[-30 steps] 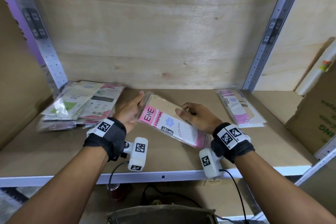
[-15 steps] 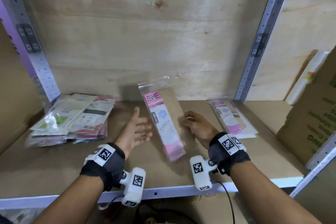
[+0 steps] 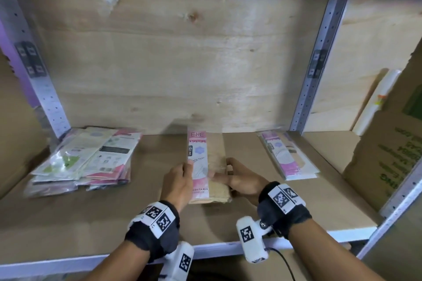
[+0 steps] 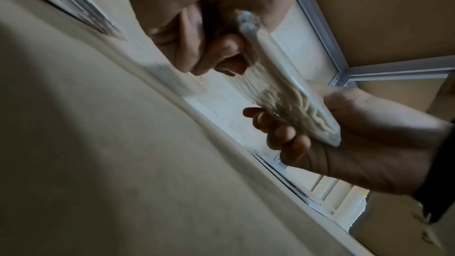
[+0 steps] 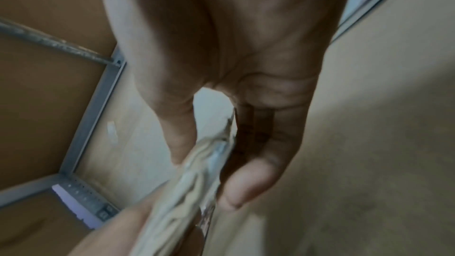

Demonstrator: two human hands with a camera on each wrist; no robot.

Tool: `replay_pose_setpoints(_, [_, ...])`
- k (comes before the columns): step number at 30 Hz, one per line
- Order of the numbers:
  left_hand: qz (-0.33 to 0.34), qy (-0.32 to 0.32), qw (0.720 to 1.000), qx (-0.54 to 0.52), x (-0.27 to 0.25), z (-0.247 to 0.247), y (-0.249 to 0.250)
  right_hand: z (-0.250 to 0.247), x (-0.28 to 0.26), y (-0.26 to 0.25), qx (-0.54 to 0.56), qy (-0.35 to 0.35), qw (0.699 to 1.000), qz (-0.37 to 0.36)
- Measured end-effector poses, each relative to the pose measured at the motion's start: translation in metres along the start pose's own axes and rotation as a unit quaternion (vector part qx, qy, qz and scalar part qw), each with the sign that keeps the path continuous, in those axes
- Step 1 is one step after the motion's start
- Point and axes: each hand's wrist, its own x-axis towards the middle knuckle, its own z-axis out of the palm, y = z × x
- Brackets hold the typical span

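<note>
A flat, glossy stocking packet (image 3: 198, 162) is gripped by its long edges in the curled fingers of the left hand (image 3: 177, 180) and right hand (image 3: 242, 178), at the middle of the shelf (image 3: 91, 223), well apart from the slumped pile (image 3: 91, 157) left and the packets (image 3: 287, 157) right.

Packet (image 3: 197, 150) between left pile (image 3: 91, 157), right pile (image 3: 290, 159)

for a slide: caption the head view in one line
Left hand and right hand hold a pink packet over the shelf, a pile of packets to its left.
</note>
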Motion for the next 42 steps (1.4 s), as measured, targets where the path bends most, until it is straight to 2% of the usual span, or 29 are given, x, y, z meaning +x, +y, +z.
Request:
replay_pose_setpoints(4, [-0.006, 0.008, 1.0, -0.013, 0.0, -0.001, 0.003, -0.004, -0.007, -0.005, 0.058, -0.022, 0.997, -0.036])
replay_pose_setpoints(7, [-0.039, 0.003, 0.993, -0.107, 0.003, -0.003, 0.007, -0.005, -0.002, -0.003, 0.099, 0.033, 0.994, -0.017])
replay_pose_setpoints(10, [-0.049, -0.014, 0.989, -0.142, 0.005, -0.007, 0.008, -0.005, 0.003, 0.002, 0.103, 0.054, 0.993, -0.002])
replay_pose_setpoints(13, [-0.067, -0.07, 0.986, -0.139, 0.006, -0.014, 0.011, -0.008, 0.006, 0.003, 0.086, 0.092, 0.992, 0.01])
replay_pose_setpoints(15, [-0.053, -0.12, 0.984, -0.123, 0.005, -0.019, 0.014, -0.013, 0.009, 0.005, 0.081, 0.113, 0.99, 0.014])
replay_pose_setpoints(20, [-0.026, -0.251, 0.955, -0.155, 0.005, -0.017, 0.022, -0.033, 0.012, 0.011, 0.005, 0.155, 0.987, 0.029])
replay_pose_setpoints(29, [-0.049, -0.271, 0.961, -0.004, 0.038, 0.042, 0.037, -0.07, 0.013, 0.021, -0.16, 0.213, 0.959, 0.099])
replay_pose_setpoints(34, [-0.104, -0.27, 0.957, 0.001, 0.048, 0.068, 0.045, -0.084, 0.01, 0.023, -0.24, 0.227, 0.935, 0.13])
replay_pose_setpoints(39, [-0.073, -0.264, 0.956, 0.108, 0.053, 0.081, 0.045, -0.082, 0.009, 0.028, -0.299, 0.203, 0.919, 0.159])
replay_pose_setpoints(42, [-0.064, -0.268, 0.953, 0.122, 0.054, 0.086, 0.045, -0.083, 0.01, 0.029, -0.316, 0.209, 0.913, 0.15])
